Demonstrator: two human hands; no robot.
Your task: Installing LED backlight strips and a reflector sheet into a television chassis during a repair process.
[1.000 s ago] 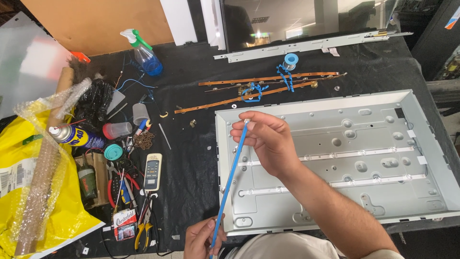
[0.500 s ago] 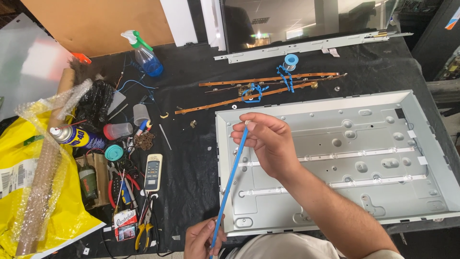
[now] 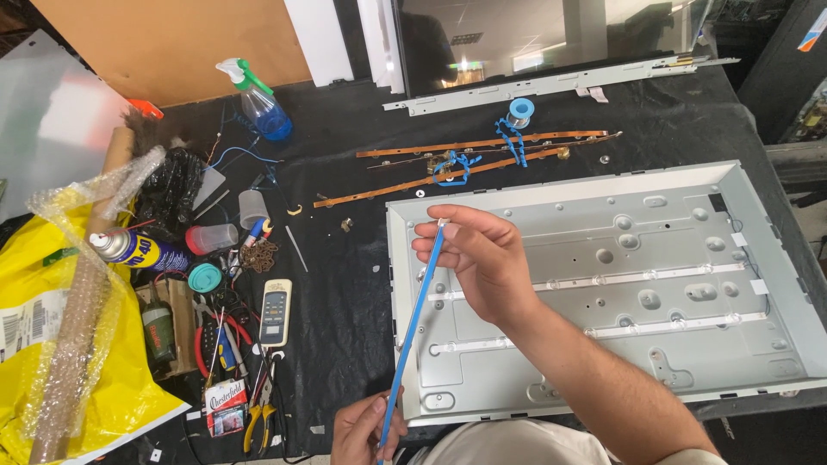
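You've got the long blue strip (image 3: 412, 331) pinched at both ends: your right hand (image 3: 478, 258) grips the top end between fingertips and thumb, and your left hand (image 3: 366, 429) is closed on the bottom end near your lap. Held that way, it stays taut and straight, slanting over the left edge of the grey metal back panel (image 3: 689, 344), lifted off it rather than lying in it.

That shallow tray-like panel sits flat on the black table (image 3: 345, 301), open side up, so you can reach inside. In it run two pale light strips (image 3: 603, 280) laid across, side by side and apart.

Beyond the panel, the old brown strips (image 3: 448, 168) lie well clear, blue wire (image 3: 452, 164) tangled over them.

Off to your left, the tools are bunched together: a spray can (image 3: 138, 251), a remote control (image 3: 275, 312), pliers (image 3: 254, 422), and a blue spray bottle (image 3: 258, 103) further back.
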